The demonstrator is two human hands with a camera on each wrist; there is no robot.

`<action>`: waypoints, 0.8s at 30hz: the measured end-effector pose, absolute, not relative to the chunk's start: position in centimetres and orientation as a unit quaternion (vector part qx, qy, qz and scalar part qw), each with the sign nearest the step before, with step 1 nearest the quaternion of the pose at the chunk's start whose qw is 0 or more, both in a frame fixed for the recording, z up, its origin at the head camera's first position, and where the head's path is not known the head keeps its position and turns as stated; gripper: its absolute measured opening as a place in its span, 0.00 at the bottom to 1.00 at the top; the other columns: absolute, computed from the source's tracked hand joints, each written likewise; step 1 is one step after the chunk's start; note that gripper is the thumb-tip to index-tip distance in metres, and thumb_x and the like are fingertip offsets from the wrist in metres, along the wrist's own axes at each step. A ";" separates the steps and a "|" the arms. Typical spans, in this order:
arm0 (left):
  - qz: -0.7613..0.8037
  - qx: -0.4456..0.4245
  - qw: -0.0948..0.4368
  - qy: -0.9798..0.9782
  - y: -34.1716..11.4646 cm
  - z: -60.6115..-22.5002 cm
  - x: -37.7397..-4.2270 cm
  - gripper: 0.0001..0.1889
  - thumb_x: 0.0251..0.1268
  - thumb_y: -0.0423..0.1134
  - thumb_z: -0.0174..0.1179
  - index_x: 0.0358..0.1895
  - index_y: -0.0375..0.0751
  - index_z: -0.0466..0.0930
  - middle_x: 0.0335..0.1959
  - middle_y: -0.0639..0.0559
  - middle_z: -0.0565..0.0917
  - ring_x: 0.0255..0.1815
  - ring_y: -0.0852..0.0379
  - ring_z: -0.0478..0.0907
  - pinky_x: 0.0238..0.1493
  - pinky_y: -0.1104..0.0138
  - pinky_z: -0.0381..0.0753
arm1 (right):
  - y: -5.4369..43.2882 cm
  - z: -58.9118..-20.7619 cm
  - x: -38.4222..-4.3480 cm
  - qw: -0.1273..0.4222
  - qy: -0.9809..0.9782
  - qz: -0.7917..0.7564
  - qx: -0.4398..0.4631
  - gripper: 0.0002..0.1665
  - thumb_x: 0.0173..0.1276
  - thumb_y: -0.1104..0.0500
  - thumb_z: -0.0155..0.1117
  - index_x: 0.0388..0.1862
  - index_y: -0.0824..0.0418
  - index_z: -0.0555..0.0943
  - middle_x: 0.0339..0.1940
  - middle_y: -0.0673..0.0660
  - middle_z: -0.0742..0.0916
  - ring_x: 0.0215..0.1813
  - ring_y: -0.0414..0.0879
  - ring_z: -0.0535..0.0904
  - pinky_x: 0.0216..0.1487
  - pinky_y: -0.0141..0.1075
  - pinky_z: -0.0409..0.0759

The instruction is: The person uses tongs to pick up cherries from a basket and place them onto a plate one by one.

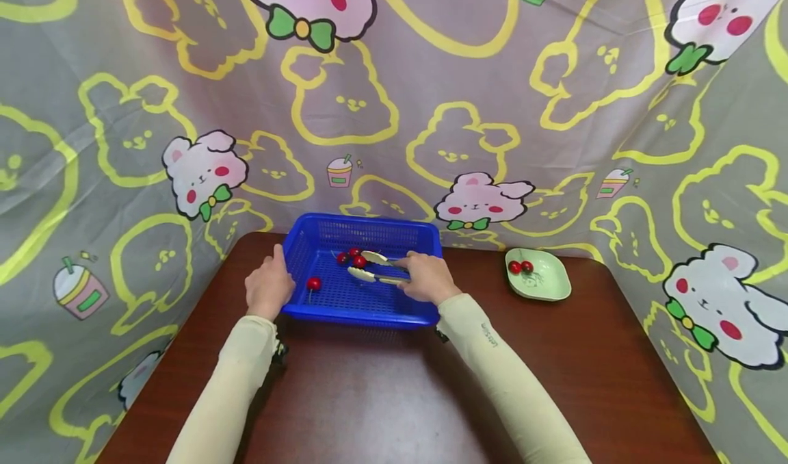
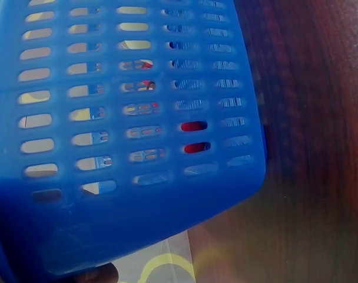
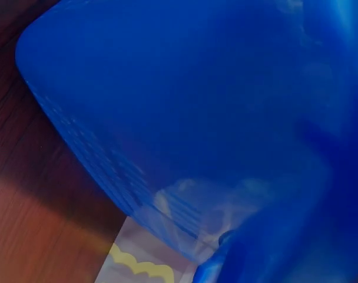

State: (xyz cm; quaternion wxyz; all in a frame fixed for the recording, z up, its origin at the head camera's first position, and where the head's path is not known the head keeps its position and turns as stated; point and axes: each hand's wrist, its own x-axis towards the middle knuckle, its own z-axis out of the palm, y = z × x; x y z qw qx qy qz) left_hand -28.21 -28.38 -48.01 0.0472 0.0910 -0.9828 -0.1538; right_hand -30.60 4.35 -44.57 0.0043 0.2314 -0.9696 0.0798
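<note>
So the right hand (image 1: 426,277) has a pair of tongs (image 1: 375,258) held over the inside of a blue plastic basket (image 1: 363,319), and the tongs' tips are spread apart right by three bunched-up cherries (image 1: 354,256). Can't really tell if they're touching any fruit. The left hand (image 1: 269,286) is gripping the basket's left rim, and just inside from there a lone cherry (image 1: 314,284) sits on the basket floor, stem toward the front. Off to the right, well apart from the basket, a pale green dish (image 1: 554,279) has two more cherries (image 1: 520,267) side by side. It's all on a brown table (image 1: 388,389), with cartoon-print fabric (image 1: 394,74) hanging behind.
</note>
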 end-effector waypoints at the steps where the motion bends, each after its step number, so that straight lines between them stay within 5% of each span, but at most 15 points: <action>1: -0.154 0.091 0.047 -0.983 -28.3 -48.0 -28.2 0.39 0.72 0.38 0.59 0.80 0.33 0.51 0.56 0.26 0.79 0.45 0.28 0.82 0.44 0.39 0.80 | 4.3 -44.7 -30.6 0.003 -0.970 0.081 0.231 0.27 0.65 0.48 0.75 0.64 0.48 0.85 0.62 0.56 0.87 0.57 0.56 0.86 0.55 0.53 0.83; 10: -0.152 0.088 0.048 -0.983 -28.2 -47.8 -28.0 0.38 0.72 0.37 0.59 0.79 0.32 0.51 0.54 0.27 0.79 0.43 0.29 0.83 0.42 0.40 0.81 | 3.8 -45.1 -30.7 0.017 -0.969 0.060 0.239 0.24 0.67 0.50 0.74 0.62 0.47 0.87 0.49 0.52 0.88 0.45 0.52 0.87 0.47 0.50 0.85; 24: -0.153 0.084 0.061 -0.983 -28.4 -47.8 -27.9 0.36 0.71 0.37 0.60 0.77 0.31 0.54 0.51 0.27 0.80 0.41 0.29 0.83 0.40 0.41 0.81 | 4.3 -45.3 -30.9 0.032 -0.964 0.086 0.249 0.25 0.68 0.50 0.73 0.64 0.47 0.85 0.48 0.53 0.87 0.42 0.50 0.85 0.45 0.49 0.84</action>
